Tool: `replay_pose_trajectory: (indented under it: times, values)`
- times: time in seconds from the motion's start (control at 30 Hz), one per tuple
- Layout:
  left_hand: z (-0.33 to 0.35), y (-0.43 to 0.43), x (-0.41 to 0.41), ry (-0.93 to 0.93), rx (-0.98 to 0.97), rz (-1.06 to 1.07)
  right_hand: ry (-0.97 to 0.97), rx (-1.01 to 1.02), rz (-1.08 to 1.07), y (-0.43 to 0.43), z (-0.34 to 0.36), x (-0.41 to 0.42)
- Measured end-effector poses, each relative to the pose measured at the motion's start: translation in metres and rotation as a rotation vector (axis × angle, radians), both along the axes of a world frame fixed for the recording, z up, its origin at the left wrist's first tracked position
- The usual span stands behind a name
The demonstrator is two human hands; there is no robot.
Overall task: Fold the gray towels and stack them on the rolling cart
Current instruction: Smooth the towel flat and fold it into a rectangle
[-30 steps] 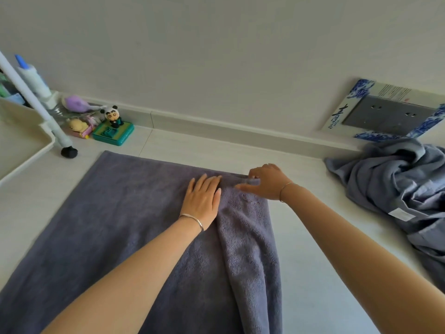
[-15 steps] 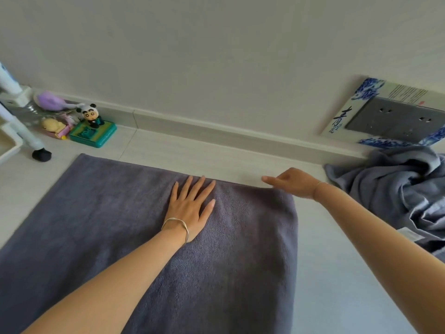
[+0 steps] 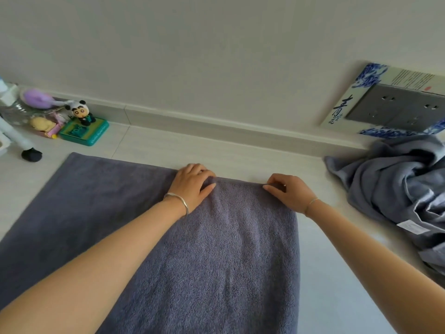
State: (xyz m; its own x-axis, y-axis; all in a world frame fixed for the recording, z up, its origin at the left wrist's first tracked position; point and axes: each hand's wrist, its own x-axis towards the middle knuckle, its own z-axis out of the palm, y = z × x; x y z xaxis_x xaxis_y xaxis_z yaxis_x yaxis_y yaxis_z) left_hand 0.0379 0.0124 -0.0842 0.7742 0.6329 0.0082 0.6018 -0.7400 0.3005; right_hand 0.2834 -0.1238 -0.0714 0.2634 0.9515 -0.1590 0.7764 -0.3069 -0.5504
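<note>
- Left grip (image 3: pixel 192 184): palm down, forearm reaching forward from the lower left. The fingers curl over the far hem of the gray towel (image 3: pixel 216 249) and the thumb lies on top; it holds the hem.
- Right grip (image 3: pixel 286 191): just to the right of the left one on the same hem. The knuckles are raised, the fingers are bent onto the cloth and the thumb points toward the left grip. It pinches the hem near the far right corner.
- The towel lies flat on the floor (image 3: pixel 240 153), running from both grips back toward the person and spreading wide to the left of the left grip.
- Crumpled towel (image 3: pixel 397 189): heaped well to the right of the right grip.
- Rolling cart (image 3: pixel 18 139): one leg and its black caster show far to the left of the left grip.
</note>
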Motion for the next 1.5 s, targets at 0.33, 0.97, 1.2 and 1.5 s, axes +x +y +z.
replay_pose_trajectory:
  times: [0.33, 0.97, 1.2, 1.5]
  values:
    - [0.012, 0.011, 0.026, 0.063, -0.005, 0.065, -0.091, 0.070, -0.112, -0.004, -0.015, -0.008]
    - [-0.016, -0.124, 0.001, 0.229, -0.014, -0.009, -0.145, -0.042, -0.363, -0.159, -0.031, -0.111]
    - [-0.016, -0.229, -0.067, 0.149, -0.005, -0.155, 0.425, 0.126, -0.823, -0.230, 0.004, -0.180]
    - [-0.023, -0.256, -0.100, 0.152, 0.020, -0.121, 0.951, 0.016, -0.897, -0.248, 0.025, -0.208]
